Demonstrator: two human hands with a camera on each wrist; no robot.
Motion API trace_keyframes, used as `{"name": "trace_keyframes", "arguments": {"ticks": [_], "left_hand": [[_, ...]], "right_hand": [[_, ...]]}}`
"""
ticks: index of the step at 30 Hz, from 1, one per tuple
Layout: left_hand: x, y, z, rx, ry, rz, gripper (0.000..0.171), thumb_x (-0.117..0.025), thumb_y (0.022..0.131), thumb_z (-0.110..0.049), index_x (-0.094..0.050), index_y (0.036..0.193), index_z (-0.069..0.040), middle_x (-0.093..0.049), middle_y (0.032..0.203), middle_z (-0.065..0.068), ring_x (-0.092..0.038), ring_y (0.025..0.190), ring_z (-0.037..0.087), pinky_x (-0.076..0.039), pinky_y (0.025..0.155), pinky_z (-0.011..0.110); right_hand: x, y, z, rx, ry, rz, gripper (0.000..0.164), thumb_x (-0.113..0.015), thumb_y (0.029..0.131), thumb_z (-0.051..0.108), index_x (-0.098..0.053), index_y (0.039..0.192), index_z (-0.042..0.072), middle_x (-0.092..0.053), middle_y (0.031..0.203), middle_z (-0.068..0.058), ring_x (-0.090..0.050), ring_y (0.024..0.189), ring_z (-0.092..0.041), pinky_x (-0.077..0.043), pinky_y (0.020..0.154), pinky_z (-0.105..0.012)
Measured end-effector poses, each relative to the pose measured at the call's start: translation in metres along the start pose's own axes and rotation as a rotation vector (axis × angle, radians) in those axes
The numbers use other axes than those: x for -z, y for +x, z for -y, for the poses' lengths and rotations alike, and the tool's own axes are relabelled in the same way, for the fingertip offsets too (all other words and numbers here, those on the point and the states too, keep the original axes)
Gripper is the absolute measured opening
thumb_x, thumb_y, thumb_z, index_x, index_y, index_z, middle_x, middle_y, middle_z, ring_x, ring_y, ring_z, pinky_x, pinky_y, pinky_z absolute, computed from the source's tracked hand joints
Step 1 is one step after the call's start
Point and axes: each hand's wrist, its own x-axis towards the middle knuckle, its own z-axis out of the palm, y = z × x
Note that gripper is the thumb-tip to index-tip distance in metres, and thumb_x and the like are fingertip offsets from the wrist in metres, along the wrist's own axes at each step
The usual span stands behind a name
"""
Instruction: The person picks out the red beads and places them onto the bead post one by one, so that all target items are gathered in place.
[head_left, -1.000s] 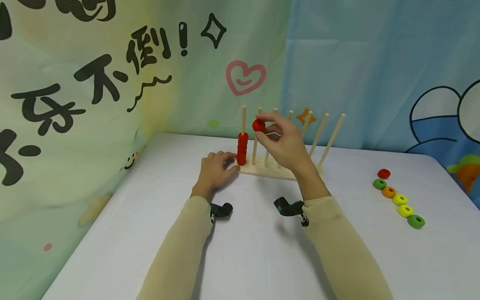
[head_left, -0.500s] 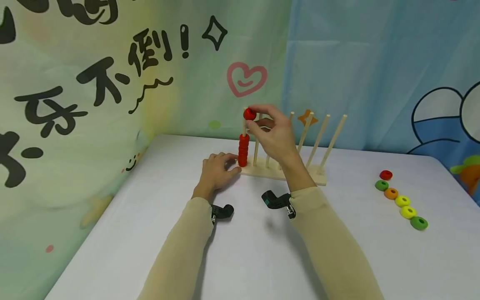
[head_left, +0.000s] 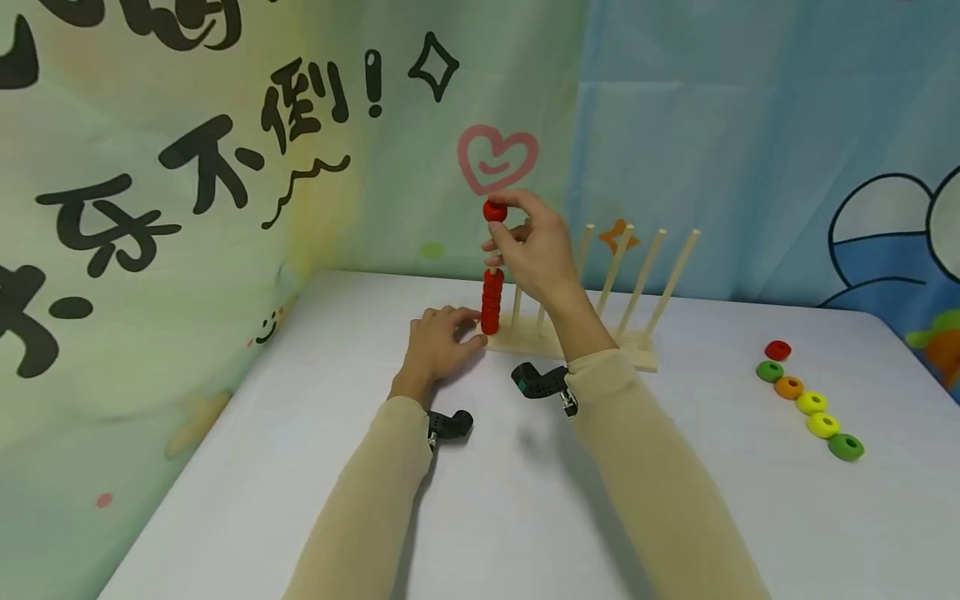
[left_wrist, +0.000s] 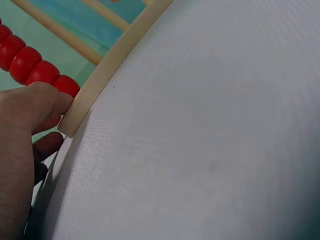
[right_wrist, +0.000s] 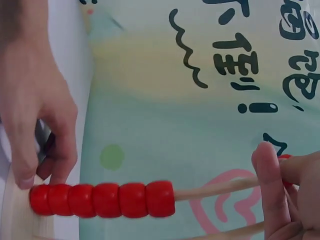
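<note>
A wooden peg rack, its pale base (head_left: 525,342) bearing several upright pegs, stands at the middle back of the table. Its leftmost peg carries a stack of red beads (head_left: 491,302). Up at that peg's top, my right hand (head_left: 542,250) pinches one more red bead (head_left: 494,212) between thumb and index finger, well above the stack. In the right wrist view bare peg (right_wrist: 220,189) shows between the stack and the right hand. My left hand (head_left: 440,342) grips the left end of the base; in the left wrist view its thumb (left_wrist: 42,102) lies by the lowest bead.
On the right of the table lies a row of loose beads: red (head_left: 777,350), green (head_left: 769,371), orange (head_left: 789,387), two yellow (head_left: 817,414) and another green (head_left: 846,447). Behind the table hangs a printed cloth (head_left: 675,150). The rack's other pegs (head_left: 637,283) hold no beads.
My right hand has carried the red bead left and upward to the top of the leftmost peg. The left hand has stayed at the base; the stack and loose beads are unchanged.
</note>
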Motion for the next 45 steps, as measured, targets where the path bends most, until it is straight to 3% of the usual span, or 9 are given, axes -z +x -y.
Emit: {"name": "trace_keyframes", "arguments": {"ticks": [8,13,19,24,31,45], "left_hand": [[0.001,-0.001,-0.004,-0.003,0.0,0.015,0.046,-0.054,0.088,-0.05,-0.063,0.128,-0.03,-0.063,0.118,-0.005,-0.048,0.114,0.023,-0.035,0.09,0.046],[0.002,0.0,-0.001,0.009,0.007,0.004,0.044,-0.055,0.088,-0.049,-0.063,0.127,-0.031,-0.063,0.116,-0.005,-0.048,0.113,0.022,-0.034,0.09,0.045],[0.001,0.0,0.0,0.015,0.003,0.028,0.045,-0.054,0.089,-0.05,-0.062,0.128,-0.03,-0.063,0.119,-0.005,-0.047,0.113,0.022,-0.034,0.09,0.044],[0.002,0.001,0.0,0.011,0.009,0.015,0.044,-0.054,0.088,-0.049,-0.062,0.128,-0.031,-0.063,0.118,-0.006,-0.048,0.112,0.021,-0.034,0.09,0.044],[0.003,0.002,0.0,0.005,0.004,0.018,0.044,-0.054,0.088,-0.049,-0.062,0.128,-0.031,-0.063,0.116,-0.007,-0.048,0.112,0.022,-0.034,0.09,0.044],[0.004,0.003,-0.001,0.019,0.004,0.034,0.046,-0.054,0.088,-0.048,-0.062,0.129,-0.029,-0.064,0.117,-0.006,-0.048,0.114,0.023,-0.034,0.091,0.045]], "right_hand": [[0.0,0.013,-0.033,0.001,-0.013,-0.023,0.034,-0.064,0.094,0.007,-0.059,0.127,0.01,-0.058,0.12,-0.007,-0.07,0.073,-0.018,-0.058,0.063,-0.034],[-0.002,0.013,-0.038,0.042,-0.033,0.0,0.039,-0.068,0.092,0.013,-0.058,0.13,0.016,-0.054,0.126,-0.002,-0.07,0.073,-0.018,-0.058,0.064,-0.041],[0.0,0.005,-0.035,0.041,-0.009,0.018,0.04,-0.066,0.093,0.009,-0.057,0.132,0.014,-0.048,0.136,-0.001,-0.068,0.078,-0.032,-0.058,0.065,-0.043],[0.008,-0.008,-0.013,0.028,0.038,0.054,0.04,-0.062,0.094,0.002,-0.054,0.133,0.005,-0.044,0.139,-0.007,-0.062,0.084,-0.043,-0.058,0.067,-0.042],[0.024,-0.017,-0.003,0.085,0.015,0.08,0.037,-0.06,0.094,-0.002,-0.055,0.13,-0.001,-0.046,0.133,-0.012,-0.065,0.079,-0.023,-0.058,0.066,-0.038],[0.045,-0.032,-0.018,0.182,0.071,0.073,0.031,-0.059,0.091,-0.007,-0.056,0.123,-0.008,-0.051,0.13,-0.017,-0.064,0.075,-0.021,-0.057,0.059,-0.038]]}}
